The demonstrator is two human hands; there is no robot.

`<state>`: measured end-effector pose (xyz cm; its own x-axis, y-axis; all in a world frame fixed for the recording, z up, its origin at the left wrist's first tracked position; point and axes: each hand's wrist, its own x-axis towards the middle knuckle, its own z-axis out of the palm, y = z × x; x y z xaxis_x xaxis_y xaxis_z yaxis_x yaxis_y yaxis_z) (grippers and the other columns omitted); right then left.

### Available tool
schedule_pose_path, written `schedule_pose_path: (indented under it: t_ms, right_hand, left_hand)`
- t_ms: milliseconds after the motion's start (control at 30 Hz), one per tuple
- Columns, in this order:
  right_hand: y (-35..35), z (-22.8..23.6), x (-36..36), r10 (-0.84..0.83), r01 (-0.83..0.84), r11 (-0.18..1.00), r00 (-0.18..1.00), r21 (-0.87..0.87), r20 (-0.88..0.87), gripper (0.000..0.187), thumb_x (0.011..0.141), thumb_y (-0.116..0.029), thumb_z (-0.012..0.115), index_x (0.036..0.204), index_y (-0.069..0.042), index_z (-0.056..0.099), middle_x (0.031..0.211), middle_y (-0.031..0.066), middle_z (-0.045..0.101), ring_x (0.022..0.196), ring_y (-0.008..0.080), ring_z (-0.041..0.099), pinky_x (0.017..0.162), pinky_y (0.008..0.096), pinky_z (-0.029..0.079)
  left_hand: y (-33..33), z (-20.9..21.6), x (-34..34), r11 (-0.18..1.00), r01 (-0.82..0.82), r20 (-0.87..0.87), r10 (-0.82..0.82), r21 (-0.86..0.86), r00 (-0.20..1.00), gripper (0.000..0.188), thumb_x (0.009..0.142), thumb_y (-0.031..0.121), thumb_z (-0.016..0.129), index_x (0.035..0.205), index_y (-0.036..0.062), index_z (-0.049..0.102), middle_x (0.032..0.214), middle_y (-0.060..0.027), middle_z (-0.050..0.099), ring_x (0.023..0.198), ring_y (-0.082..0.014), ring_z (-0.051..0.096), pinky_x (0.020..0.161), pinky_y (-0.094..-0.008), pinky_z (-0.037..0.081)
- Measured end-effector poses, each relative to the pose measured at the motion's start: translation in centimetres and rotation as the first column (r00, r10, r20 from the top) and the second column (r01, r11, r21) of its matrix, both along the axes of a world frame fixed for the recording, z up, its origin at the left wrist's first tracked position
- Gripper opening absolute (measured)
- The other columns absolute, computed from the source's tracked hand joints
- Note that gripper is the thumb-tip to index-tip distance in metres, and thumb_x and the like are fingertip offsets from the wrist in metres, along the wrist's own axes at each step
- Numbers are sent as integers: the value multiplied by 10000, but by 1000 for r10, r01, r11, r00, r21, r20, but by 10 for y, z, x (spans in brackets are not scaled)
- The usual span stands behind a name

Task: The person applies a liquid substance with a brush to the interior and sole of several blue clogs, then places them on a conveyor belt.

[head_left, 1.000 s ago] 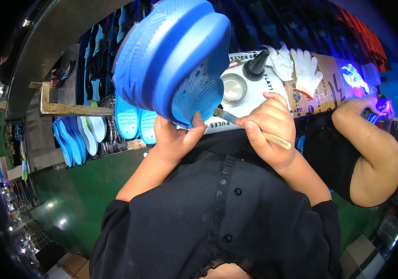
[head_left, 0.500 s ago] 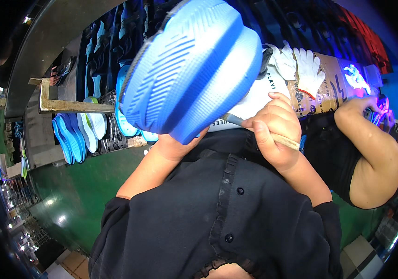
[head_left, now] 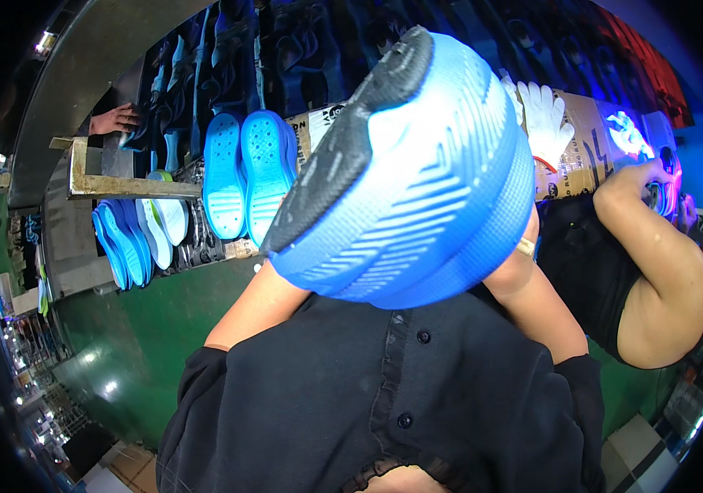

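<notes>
Though bulky, ridged blue sole

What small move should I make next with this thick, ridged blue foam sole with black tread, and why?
I'd probably tilt the sole so its far side comes into view: it hides that side and most of your right hand, and only the pale wooden handle end of your brush shows, so the bristles can't be checked.

white glove (orange-edged cuff) | brown cardboard | green floor | L-shaped bar
</notes>
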<state>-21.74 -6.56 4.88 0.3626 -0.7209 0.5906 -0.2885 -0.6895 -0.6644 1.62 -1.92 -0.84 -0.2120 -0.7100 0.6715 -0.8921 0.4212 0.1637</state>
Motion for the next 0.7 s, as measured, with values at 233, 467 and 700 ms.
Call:
schedule_pose_path:
  t_ms: [233,467,700]
  right_hand:
    - [-4,7,-13,-22,19,999,996,-34,-84,128,770,-89,596,652,-58,636,578,48,556,564,211,499,698,342,382]
    - [1,5,-24,-72,68,989,997,130,31,284,903,-120,444,706,3,608,655,63,606,626,148,529,881,364,361]
    - [5,0,-31,-141,43,940,952,337,272,323,925,-137,419,728,25,618,644,66,598,606,128,524,956,374,344]
  left_hand:
    - [1,-2,-21,980,196,-564,-173,-22,807,471,706,28,690,1152,-4,543,986,-107,628,874,-230,615,812,-345,471]
    - [-2,18,-30,962,210,-883,59,175,466,510,755,7,583,1193,-27,324,1047,-145,532,931,-193,560,830,-328,448]
    - [-10,25,-20,785,495,-895,444,373,-30,437,817,84,488,1221,30,331,1064,-128,530,845,-173,586,658,-282,516]
